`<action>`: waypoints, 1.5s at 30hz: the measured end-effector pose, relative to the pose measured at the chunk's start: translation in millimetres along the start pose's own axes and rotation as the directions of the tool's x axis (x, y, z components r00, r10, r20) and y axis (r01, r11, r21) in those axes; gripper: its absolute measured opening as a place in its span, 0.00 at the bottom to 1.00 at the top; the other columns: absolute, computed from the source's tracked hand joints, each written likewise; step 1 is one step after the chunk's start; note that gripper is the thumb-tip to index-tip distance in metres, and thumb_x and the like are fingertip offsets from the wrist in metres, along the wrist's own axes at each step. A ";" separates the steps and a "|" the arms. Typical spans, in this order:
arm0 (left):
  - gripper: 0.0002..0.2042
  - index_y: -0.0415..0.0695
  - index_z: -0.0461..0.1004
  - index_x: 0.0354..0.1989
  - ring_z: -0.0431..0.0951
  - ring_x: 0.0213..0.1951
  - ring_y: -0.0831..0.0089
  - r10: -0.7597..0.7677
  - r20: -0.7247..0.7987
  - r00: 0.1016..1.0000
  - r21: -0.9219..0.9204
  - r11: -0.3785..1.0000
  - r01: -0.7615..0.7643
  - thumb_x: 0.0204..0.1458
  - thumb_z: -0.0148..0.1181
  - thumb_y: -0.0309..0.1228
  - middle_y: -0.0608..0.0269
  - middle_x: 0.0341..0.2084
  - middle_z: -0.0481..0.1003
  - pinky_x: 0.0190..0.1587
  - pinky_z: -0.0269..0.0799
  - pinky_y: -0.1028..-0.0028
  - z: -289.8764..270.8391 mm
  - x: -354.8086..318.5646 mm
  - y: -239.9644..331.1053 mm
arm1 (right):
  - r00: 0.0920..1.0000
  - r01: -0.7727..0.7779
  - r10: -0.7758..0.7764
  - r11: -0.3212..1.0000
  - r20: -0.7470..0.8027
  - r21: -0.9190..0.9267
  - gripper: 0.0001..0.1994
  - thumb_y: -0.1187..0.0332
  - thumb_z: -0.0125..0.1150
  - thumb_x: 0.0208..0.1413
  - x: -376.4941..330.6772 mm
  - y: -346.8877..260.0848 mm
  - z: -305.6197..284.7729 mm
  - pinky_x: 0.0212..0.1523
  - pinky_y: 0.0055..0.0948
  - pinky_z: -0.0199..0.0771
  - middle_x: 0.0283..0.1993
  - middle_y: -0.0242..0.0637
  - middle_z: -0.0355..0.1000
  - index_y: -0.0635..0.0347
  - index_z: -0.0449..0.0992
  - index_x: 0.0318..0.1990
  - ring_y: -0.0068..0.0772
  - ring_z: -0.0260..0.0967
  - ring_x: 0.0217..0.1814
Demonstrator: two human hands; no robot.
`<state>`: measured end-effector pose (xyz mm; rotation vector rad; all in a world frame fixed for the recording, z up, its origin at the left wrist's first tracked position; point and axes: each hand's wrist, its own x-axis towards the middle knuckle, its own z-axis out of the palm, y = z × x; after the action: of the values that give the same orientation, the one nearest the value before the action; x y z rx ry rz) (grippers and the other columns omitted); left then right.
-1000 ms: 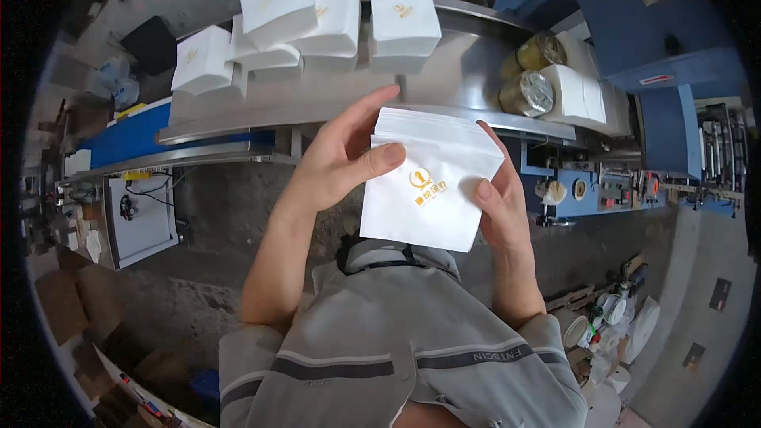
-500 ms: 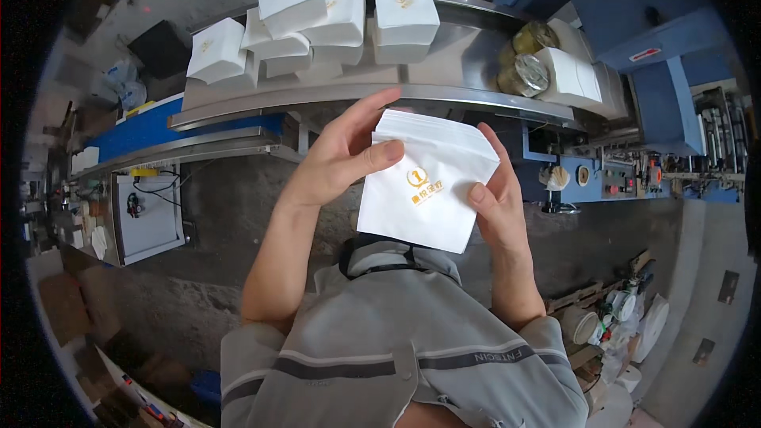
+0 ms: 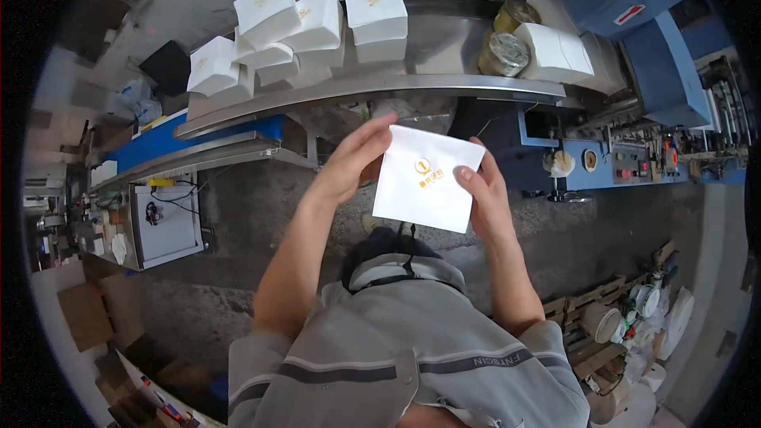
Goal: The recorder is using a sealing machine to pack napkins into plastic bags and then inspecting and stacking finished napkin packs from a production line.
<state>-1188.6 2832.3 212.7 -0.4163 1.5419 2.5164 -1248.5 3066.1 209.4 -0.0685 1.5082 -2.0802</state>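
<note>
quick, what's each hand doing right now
Left hand: closed on the left edge of the white napkin stack, held up in front of the body.
Right hand: closed on the same stack's right edge, thumb on its face.

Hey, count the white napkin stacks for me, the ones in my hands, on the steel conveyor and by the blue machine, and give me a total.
Napkin stack held in left hand and right hand: 1
Napkin stacks on the steel conveyor: 4
Napkin stack by the blue machine: 1
Total: 6
</note>
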 end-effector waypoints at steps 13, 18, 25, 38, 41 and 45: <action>0.41 0.40 0.48 0.69 0.71 0.54 0.64 -0.044 -0.153 0.987 -0.005 0.999 0.044 0.49 0.68 0.27 0.51 0.53 0.69 0.56 0.68 0.67 -17.7 -66.8 -68.4 | 0.965 -0.228 0.226 0.974 0.133 -0.002 0.45 0.58 0.67 0.53 6.6 77.5 -5.1 0.41 0.33 0.78 0.52 0.50 0.69 0.68 0.43 0.70 0.37 0.72 0.51; 0.40 0.41 0.49 0.69 0.73 0.52 0.66 0.022 -0.181 0.983 -0.094 0.995 -0.040 0.48 0.66 0.22 0.51 0.52 0.70 0.53 0.71 0.68 -43.9 -87.9 -75.3 | 0.955 -0.256 0.264 0.964 0.136 -0.075 0.47 0.58 0.68 0.52 8.8 98.0 18.9 0.40 0.33 0.76 0.52 0.48 0.70 0.66 0.42 0.70 0.36 0.72 0.50; 0.39 0.42 0.51 0.68 0.74 0.50 0.68 0.059 -0.265 0.962 -0.089 0.992 -0.085 0.49 0.67 0.25 0.53 0.48 0.73 0.50 0.72 0.70 -117.3 -135.0 -58.1 | 0.947 -0.235 0.255 0.965 0.196 -0.115 0.47 0.58 0.67 0.53 12.4 124.4 105.6 0.40 0.35 0.80 0.54 0.49 0.70 0.66 0.41 0.71 0.37 0.73 0.51; 0.39 0.44 0.51 0.68 0.75 0.43 0.75 0.143 -0.314 0.939 -0.191 0.959 -0.210 0.54 0.62 0.46 0.58 0.44 0.74 0.37 0.72 0.74 -272.9 -227.6 -33.3 | 0.952 -0.173 0.221 0.959 0.210 -0.225 0.46 0.58 0.67 0.52 -2.2 155.0 294.4 0.42 0.33 0.78 0.55 0.51 0.68 0.67 0.43 0.70 0.37 0.72 0.51; 0.37 0.42 0.51 0.68 0.76 0.42 0.76 0.150 -0.295 0.944 -0.154 0.967 -0.202 0.53 0.65 0.39 0.59 0.41 0.75 0.36 0.72 0.76 -292.7 -243.3 -13.1 | 0.950 -0.139 0.212 0.945 0.228 -0.296 0.46 0.58 0.68 0.52 4.1 166.3 321.2 0.41 0.35 0.77 0.55 0.54 0.68 0.67 0.44 0.70 0.37 0.72 0.50; 0.36 0.42 0.53 0.67 0.76 0.43 0.74 0.144 -0.353 0.924 -0.171 0.961 -0.215 0.52 0.66 0.32 0.58 0.42 0.76 0.38 0.72 0.76 -327.6 -253.9 1.8 | 0.939 -0.160 0.241 0.937 0.246 -0.311 0.48 0.56 0.68 0.51 18.4 176.3 359.7 0.42 0.36 0.77 0.55 0.50 0.68 0.64 0.42 0.71 0.37 0.72 0.50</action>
<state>-898.8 2541.8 154.0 -0.8101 1.4869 2.8855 -1063.5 2711.6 178.8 -0.2932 1.5556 -1.6018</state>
